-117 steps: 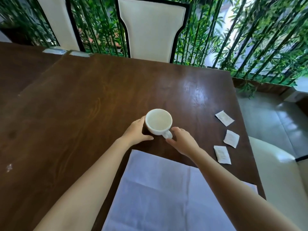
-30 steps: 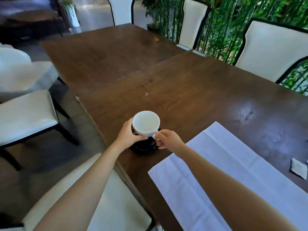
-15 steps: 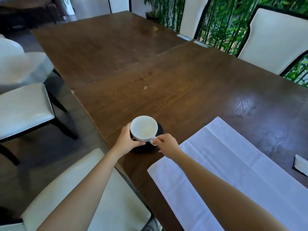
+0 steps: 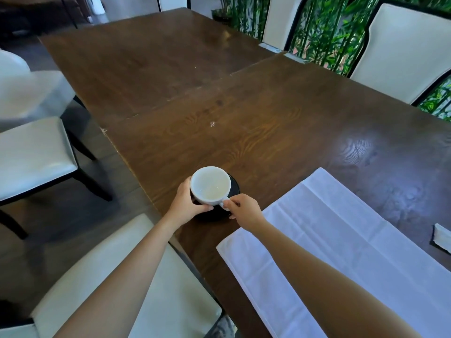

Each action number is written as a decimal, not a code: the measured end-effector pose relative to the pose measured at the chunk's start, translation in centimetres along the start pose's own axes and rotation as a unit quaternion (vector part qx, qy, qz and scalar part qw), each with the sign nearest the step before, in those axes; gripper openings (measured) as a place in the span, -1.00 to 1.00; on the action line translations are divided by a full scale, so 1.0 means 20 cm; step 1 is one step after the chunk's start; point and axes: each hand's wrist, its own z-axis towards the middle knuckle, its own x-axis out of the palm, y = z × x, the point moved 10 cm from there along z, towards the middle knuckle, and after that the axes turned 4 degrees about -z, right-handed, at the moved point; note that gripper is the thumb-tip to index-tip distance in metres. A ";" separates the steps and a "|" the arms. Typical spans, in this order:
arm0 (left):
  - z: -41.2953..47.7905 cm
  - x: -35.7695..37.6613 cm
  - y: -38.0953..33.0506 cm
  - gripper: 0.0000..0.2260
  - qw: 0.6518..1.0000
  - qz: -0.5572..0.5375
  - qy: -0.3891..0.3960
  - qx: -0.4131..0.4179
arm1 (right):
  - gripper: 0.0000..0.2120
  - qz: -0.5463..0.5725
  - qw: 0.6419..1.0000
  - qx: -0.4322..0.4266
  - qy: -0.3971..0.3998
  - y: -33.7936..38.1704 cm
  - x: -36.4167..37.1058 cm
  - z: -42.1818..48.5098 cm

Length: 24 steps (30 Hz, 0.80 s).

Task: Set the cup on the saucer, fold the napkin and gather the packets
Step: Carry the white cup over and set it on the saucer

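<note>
An empty white cup (image 4: 210,185) sits over a black saucer (image 4: 234,189) near the table's left edge; whether it rests fully on the saucer I cannot tell. My left hand (image 4: 185,203) wraps the cup's left side. My right hand (image 4: 244,208) pinches its handle. A white napkin (image 4: 341,245) lies unfolded flat on the table to the right of the saucer. One white packet (image 4: 443,237) shows at the right edge of the frame; other packets are out of view.
The dark wooden table (image 4: 244,118) stretches far ahead. White chairs stand at the left (image 4: 31,152), below my arms (image 4: 122,276) and along the far side (image 4: 400,52). Green bamboo fills the background behind the far chairs.
Both hands carried the cup from the table's middle over to the black saucer at the left edge and lowered it. The view turned left, so most packets left the frame.
</note>
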 end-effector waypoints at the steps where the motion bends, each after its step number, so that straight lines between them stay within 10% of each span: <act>1: 0.00 0.00 0.00 -0.20 1.000 -0.001 -0.001 0.000 | -0.77 0.000 1.000 -0.001 -0.003 0.00 0.00 0.00; 24: -0.03 0.02 -0.04 -0.19 1.000 -0.004 0.009 -0.008 | -0.64 -0.019 1.000 0.004 -0.016 -0.02 -0.01 -0.01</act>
